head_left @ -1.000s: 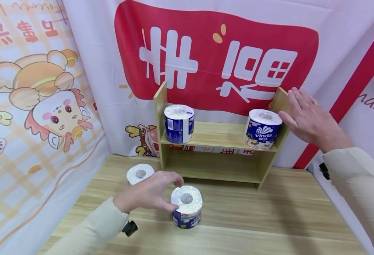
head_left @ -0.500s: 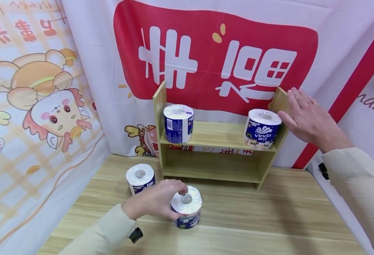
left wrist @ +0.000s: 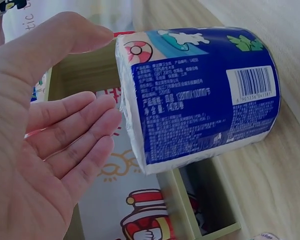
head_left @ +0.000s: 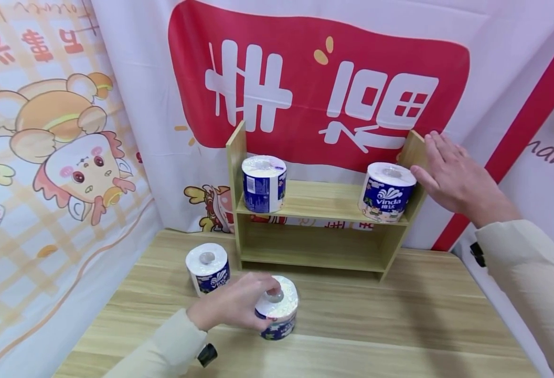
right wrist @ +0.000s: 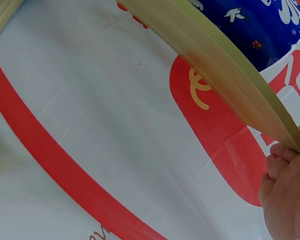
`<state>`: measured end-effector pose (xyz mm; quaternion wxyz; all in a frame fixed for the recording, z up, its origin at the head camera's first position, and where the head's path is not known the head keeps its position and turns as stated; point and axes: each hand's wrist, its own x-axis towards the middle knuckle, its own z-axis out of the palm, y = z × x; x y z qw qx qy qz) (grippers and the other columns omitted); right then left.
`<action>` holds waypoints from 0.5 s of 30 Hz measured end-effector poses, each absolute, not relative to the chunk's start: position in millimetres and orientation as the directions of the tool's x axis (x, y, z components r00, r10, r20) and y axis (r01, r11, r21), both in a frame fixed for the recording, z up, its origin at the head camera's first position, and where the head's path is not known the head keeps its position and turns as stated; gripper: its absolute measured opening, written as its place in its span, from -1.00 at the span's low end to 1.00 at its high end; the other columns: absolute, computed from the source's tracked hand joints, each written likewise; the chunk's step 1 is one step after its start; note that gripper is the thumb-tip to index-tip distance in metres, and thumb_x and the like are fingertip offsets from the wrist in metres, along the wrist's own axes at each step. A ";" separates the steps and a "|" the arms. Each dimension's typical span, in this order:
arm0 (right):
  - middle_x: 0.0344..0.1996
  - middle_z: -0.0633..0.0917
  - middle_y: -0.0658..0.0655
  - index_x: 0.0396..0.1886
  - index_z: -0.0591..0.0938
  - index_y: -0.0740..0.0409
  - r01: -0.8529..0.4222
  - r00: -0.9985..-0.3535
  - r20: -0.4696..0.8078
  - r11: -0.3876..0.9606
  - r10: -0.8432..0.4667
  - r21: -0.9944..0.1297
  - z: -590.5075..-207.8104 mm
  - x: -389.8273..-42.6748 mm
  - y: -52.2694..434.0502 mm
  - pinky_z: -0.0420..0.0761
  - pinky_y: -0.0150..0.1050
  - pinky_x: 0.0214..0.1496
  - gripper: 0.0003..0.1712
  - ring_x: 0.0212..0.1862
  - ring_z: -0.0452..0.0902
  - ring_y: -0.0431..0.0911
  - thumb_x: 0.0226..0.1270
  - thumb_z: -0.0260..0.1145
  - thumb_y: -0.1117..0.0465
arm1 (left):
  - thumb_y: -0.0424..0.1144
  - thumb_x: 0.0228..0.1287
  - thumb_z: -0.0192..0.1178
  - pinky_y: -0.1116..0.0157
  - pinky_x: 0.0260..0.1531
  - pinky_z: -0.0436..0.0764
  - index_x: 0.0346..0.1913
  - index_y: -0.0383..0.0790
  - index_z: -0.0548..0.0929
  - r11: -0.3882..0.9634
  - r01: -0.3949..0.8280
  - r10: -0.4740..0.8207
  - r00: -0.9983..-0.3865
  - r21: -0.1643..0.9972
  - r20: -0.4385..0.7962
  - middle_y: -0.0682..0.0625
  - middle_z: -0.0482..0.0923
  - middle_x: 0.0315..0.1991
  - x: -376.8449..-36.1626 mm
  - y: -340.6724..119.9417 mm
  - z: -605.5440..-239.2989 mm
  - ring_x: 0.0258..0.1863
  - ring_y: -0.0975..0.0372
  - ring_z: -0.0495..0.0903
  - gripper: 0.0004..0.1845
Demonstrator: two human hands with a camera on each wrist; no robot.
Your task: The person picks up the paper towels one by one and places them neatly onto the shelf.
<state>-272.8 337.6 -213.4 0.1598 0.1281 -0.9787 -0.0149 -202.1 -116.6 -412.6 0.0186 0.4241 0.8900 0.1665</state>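
My left hand [head_left: 239, 302] is at the top of a toilet roll [head_left: 277, 315] in a blue Vinda wrapper, standing on the wooden table. Its fingers [left wrist: 97, 117] are fairly straight at the roll's top end, and the thumb reaches the near rim; the left wrist view shows no firm grip. Held flat, my right hand [head_left: 463, 178] rests against the outer side of the small wooden shelf [head_left: 319, 199], at its right panel. Two more wrapped rolls stand on the upper board, the left one [head_left: 264, 184] and the right one [head_left: 387, 191], at opposite ends.
Another toilet roll [head_left: 208, 269] stands on the table [head_left: 376, 325], left of the shelf and behind my left hand. The shelf's lower board [head_left: 319, 252] lies close above the tabletop. Printed cloth [head_left: 140, 79] hangs behind and to the sides.
My left hand has moved right and slightly down, from beside the front roll onto its top edge. The roll behind it shows more. The right hand stays at the shelf panel.
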 end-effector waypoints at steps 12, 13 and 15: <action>0.72 -0.19 0.39 0.73 -0.32 0.19 -0.247 -0.917 0.308 0.967 -0.255 0.067 -213.6 -273.4 338.5 -0.06 0.46 0.67 0.08 0.72 -0.30 0.39 0.61 -0.04 -0.26 | -0.10 0.00 0.60 0.51 -0.07 0.65 0.11 -0.14 0.68 0.597 0.725 0.759 -0.649 0.344 0.053 0.04 0.70 0.08 -205.1 -106.7 -418.8 -0.02 0.33 0.61 -0.43; 0.72 -0.19 0.39 0.73 -0.32 0.19 -0.246 -0.918 0.306 0.967 -0.254 0.065 -213.5 -273.5 338.4 -0.06 0.46 0.67 0.08 0.72 -0.31 0.39 0.60 -0.04 -0.26 | -0.10 0.00 0.60 0.51 -0.06 0.65 0.12 -0.14 0.68 0.601 0.722 0.758 -0.651 0.344 0.044 0.03 0.70 0.09 -205.0 -106.1 -419.0 -0.01 0.33 0.62 -0.43; 0.72 -0.19 0.39 0.73 -0.33 0.18 -0.244 -0.919 0.304 0.968 -0.252 0.064 -213.5 -273.8 338.4 -0.06 0.47 0.67 0.08 0.72 -0.31 0.39 0.60 -0.04 -0.26 | -0.10 0.00 0.61 0.51 -0.06 0.65 0.13 -0.14 0.69 0.609 0.716 0.754 -0.656 0.342 0.030 0.02 0.70 0.11 -204.9 -105.2 -419.0 0.01 0.32 0.63 -0.42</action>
